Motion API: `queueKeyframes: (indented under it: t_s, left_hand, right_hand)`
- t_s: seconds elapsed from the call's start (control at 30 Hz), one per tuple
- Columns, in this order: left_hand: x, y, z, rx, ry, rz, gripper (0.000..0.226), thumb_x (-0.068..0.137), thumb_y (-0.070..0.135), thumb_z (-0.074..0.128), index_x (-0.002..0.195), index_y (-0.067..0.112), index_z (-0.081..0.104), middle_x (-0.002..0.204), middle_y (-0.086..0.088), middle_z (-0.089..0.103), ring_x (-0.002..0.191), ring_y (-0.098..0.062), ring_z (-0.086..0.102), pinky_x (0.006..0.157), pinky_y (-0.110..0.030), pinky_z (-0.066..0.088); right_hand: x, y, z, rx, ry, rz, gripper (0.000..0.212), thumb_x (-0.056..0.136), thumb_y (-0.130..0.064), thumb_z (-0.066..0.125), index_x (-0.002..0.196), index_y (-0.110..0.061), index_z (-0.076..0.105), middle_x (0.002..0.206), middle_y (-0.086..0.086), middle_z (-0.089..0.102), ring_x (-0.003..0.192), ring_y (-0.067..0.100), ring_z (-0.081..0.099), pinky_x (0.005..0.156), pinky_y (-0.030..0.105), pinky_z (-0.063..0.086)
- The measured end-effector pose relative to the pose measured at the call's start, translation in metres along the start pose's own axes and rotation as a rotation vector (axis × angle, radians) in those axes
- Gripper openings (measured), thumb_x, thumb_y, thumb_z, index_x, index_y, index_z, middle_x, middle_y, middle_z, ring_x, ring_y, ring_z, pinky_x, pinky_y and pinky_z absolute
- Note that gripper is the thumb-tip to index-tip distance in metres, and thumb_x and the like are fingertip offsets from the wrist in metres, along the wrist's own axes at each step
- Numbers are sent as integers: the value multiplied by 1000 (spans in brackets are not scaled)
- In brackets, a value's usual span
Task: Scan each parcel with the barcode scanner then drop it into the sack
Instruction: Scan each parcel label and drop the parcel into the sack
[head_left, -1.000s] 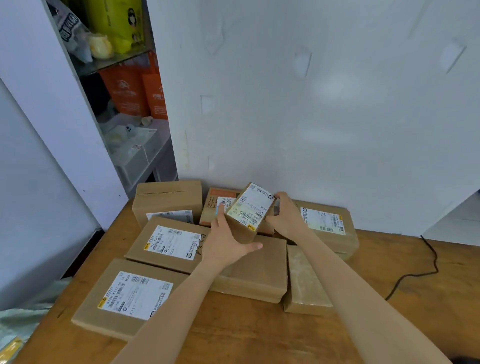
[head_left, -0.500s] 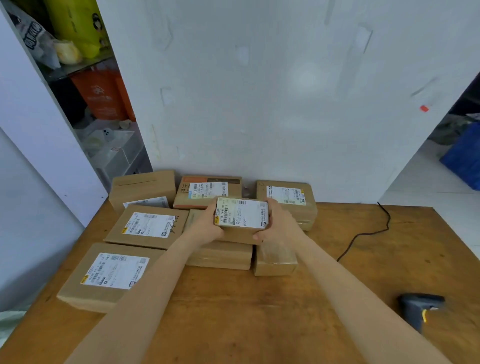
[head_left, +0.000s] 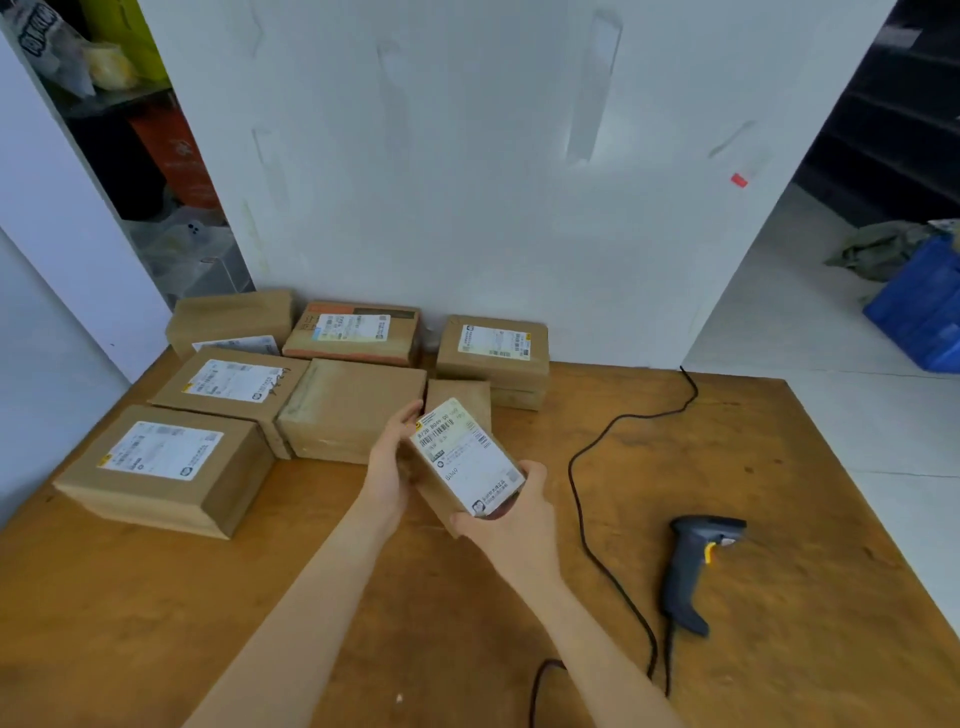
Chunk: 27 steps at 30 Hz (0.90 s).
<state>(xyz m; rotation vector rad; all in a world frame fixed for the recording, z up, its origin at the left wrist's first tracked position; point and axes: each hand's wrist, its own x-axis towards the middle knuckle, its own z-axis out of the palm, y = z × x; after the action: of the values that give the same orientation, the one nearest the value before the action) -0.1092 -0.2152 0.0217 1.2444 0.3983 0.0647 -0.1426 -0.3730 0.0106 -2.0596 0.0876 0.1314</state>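
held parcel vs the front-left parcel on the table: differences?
The held parcel is small, up off the table in both the left hand and right hand; the front-left parcel is much larger and lies flat, untouched. The held one sits tilted, the other level. Both are brown cardboard with a white label on top.

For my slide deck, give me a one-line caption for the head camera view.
Both hands, left and right, hold a labelled parcel above the table; scanner lies unused.

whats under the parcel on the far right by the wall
The far-right parcel rests on another brown box, of which only the front edge shows. Its top and any label are covered.
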Motion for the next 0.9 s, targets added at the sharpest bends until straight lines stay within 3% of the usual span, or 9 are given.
queueKeyframes:
  t_s: [0.1, 0.2, 0.3, 0.4, 0.5, 0.63, 0.7, 0.8, 0.9]
  left_hand:
    - [-18, -21, 17, -39, 70, -88, 46, 84, 48, 54, 114, 15, 64, 104, -2, 72, 104, -22, 64, 80, -33, 46]
    - [-33, -38, 31, 42, 48, -175, 50, 91, 56, 47, 114, 15, 66, 103, -5, 73, 102, -24, 65, 83, -34, 45]
    - [-40, -47, 45, 116, 19, -175, 56, 93, 58, 40, 115, 14, 66, 108, -8, 70, 103, -25, 62, 89, -39, 43]
    - [-43, -52, 59, 164, -8, -160, 57, 96, 57, 33, 111, 13, 67, 101, -5, 71, 94, -20, 65, 80, -32, 46]
    - [-43, -55, 70, 221, -21, -148, 57, 99, 54, 28, 111, 12, 66, 101, -6, 72, 92, -20, 66, 75, -30, 45]
    - [-40, -59, 84, 248, -35, -131, 55, 100, 51, 27, 116, 13, 64, 107, -6, 71, 97, -18, 66, 73, -28, 43]
    - [-39, -63, 92, 276, -51, -106, 54, 101, 50, 27, 115, 11, 63, 106, -6, 71, 96, -18, 65, 75, -29, 43]
    - [-39, -69, 104, 308, -70, -106, 46, 100, 49, 30, 104, 15, 61, 100, -3, 70, 92, -15, 63, 76, -30, 40]
    - [-38, -73, 112, 334, -101, -103, 45, 99, 50, 33, 106, 13, 59, 97, -2, 69, 90, -14, 62, 74, -28, 38]
  right_hand:
    - [-26, 18, 0, 45, 70, 30, 88, 55, -46, 84, 119, -33, 26, 114, -12, 64, 91, 1, 64, 69, 21, 57]
    - [-44, 33, -4, 49, 137, 62, 93, 59, -47, 85, 128, -26, 26, 119, -7, 64, 99, 8, 65, 78, 32, 59]
    - [-53, 45, -12, 37, 171, 95, 97, 60, -50, 83, 132, -27, 21, 120, -8, 63, 101, 10, 64, 83, 33, 57]
    - [-57, 57, -22, 36, 142, 101, 100, 64, -59, 77, 138, -29, 17, 105, -14, 62, 92, 6, 64, 80, 30, 57]
    - [-65, 78, -35, 63, 81, 55, 76, 84, -57, 58, 142, -29, 19, 84, -12, 62, 78, 5, 64, 73, 30, 57]
    - [-62, 115, -69, 61, 291, 128, 51, 95, -40, 49, 139, -23, 32, 79, -6, 61, 71, 8, 62, 62, 24, 48]
    - [-48, 132, -90, -12, 406, 202, 50, 94, -30, 54, 138, -16, 35, 89, -2, 60, 82, 14, 61, 69, 29, 48]
    - [-27, 157, -115, -214, 486, 367, 55, 92, -26, 57, 139, -13, 33, 128, 10, 49, 119, 31, 46, 94, 49, 42]
    - [-10, 173, -127, -299, 491, 523, 60, 92, -31, 58, 141, -12, 29, 141, 14, 37, 130, 34, 34, 100, 53, 35]
